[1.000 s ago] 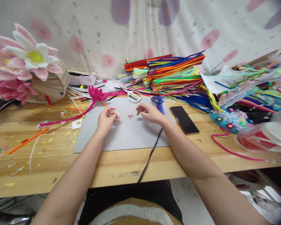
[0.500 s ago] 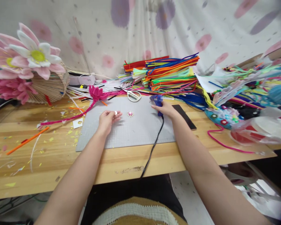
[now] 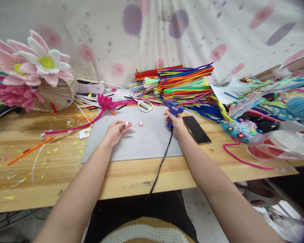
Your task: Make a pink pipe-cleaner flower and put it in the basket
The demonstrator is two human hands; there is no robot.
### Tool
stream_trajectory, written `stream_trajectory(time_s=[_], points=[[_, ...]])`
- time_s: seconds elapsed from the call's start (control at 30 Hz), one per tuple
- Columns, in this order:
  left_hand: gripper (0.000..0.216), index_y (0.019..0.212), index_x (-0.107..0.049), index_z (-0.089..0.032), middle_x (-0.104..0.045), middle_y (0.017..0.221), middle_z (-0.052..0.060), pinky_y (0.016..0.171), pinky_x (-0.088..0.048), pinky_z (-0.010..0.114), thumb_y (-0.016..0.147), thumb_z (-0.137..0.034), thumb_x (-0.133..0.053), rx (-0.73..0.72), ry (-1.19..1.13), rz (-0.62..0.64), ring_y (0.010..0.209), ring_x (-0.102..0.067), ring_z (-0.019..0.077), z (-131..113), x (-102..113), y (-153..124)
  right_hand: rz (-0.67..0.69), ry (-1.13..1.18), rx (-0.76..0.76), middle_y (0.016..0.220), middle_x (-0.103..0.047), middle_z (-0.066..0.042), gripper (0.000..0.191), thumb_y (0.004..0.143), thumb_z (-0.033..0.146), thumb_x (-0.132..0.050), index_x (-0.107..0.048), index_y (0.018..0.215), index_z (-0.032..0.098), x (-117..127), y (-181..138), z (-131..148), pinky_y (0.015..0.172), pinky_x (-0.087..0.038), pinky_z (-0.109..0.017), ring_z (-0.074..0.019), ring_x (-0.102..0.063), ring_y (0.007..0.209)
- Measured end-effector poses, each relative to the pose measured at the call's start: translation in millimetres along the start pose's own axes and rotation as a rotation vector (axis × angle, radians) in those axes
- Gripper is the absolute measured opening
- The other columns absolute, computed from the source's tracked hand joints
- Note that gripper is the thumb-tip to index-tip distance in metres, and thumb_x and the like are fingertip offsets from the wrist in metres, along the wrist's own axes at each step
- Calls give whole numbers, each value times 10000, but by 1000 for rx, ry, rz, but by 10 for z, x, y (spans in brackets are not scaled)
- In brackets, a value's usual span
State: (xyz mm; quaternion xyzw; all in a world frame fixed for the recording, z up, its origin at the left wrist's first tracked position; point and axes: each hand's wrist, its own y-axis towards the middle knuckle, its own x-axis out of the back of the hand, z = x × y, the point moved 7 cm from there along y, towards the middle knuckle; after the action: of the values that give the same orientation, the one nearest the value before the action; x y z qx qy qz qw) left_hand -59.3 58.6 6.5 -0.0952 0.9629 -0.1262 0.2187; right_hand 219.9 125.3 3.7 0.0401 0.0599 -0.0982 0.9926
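Over the left part of a grey cutting mat point(image 3: 142, 148), my left hand point(image 3: 117, 131) pinches a small round white piece point(image 3: 126, 123) between thumb and fingers. Just right of those fingertips, a small pink-and-white spiky flower piece point(image 3: 140, 124) lies flat on the mat. My right hand point(image 3: 175, 123) is wrapped round the handle of a blue hot glue gun point(image 3: 174, 108), its nozzle pointing left. From the handle a black cord point(image 3: 162, 165) runs down over the table's front edge.
Scissors point(image 3: 145, 105) and a magenta pipe-cleaner flower point(image 3: 105, 102) lie at the mat's back edge. A phone point(image 3: 197, 130) rests right of the mat. Bundles of coloured pipe cleaners point(image 3: 184, 81) are piled behind. A basket of fluffy flowers point(image 3: 57, 91) stands left, with yellow scraps nearby.
My right hand has raised and turned the glue gun, so its body shows more fully, and has uncovered more of the phone. My left hand still pinches the white piece, nearly unmoved.
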Motion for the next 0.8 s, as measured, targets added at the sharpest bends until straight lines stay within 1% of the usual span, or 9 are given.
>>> stream_trajectory(time_s=[0.13, 0.27, 0.4, 0.5, 0.63, 0.73, 0.8], points=[[164, 674, -532, -94, -675, 726, 92, 623, -548, 182, 821, -55, -471, 58, -67, 12, 756, -690, 158, 27, -1, 17, 44, -99, 1, 681, -615, 3, 343, 585, 454, -698, -594, 773, 186, -77, -47, -35, 424, -343, -189, -61, -480, 488], [216, 690, -562, -74, -677, 740, 100, 622, -554, 160, 851, -51, -421, 93, -105, 5, 758, -690, 153, 50, 14, 40, 74, -133, 2, 593, -580, 20, 327, 610, 453, -685, -603, 783, 188, -86, -32, -83, 413, -322, -197, -64, -446, 453], [197, 716, -589, -64, -682, 753, 95, 634, -555, 137, 853, -62, -447, 139, -146, 38, 774, -691, 148, 80, -14, 36, 71, -124, 0, 612, -589, 17, 328, 599, 445, -689, -603, 786, 190, -83, -22, -74, 426, -328, -200, -65, -449, 463], [151, 773, -608, -71, -676, 727, 76, 622, -557, 131, 843, -67, -474, 187, -192, 28, 770, -691, 145, 104, -15, 27, 90, -116, 6, 623, -590, 12, 323, 596, 443, -693, -611, 777, 188, -116, -53, -29, 441, -334, -205, -71, -460, 484], [144, 890, -622, -69, -673, 718, 63, 613, -554, 121, 836, -60, -490, 186, -221, 18, 760, -689, 134, 88, -4, 22, 181, -84, 3, 665, -603, 1, 357, 586, 452, -709, -626, 812, 188, -238, -141, 36, 470, -356, -220, -78, -471, 510], [166, 906, -623, -59, -676, 722, 68, 611, -550, 110, 853, -69, -466, 181, -221, 32, 703, -682, 103, 79, -10, 20, 240, -83, -13, 729, -625, -15, 400, 559, 456, -727, -630, 832, 181, -353, -221, 73, 500, -379, -235, -84, -481, 534], [178, 908, -623, -51, -678, 726, 71, 608, -551, 108, 861, -72, -453, 189, -236, 30, 694, -680, 100, 87, -14, 18, 260, -81, -13, 745, -628, -17, 414, 551, 457, -731, -630, 837, 176, -419, -265, 92, 510, -382, -239, -86, -483, 546]])
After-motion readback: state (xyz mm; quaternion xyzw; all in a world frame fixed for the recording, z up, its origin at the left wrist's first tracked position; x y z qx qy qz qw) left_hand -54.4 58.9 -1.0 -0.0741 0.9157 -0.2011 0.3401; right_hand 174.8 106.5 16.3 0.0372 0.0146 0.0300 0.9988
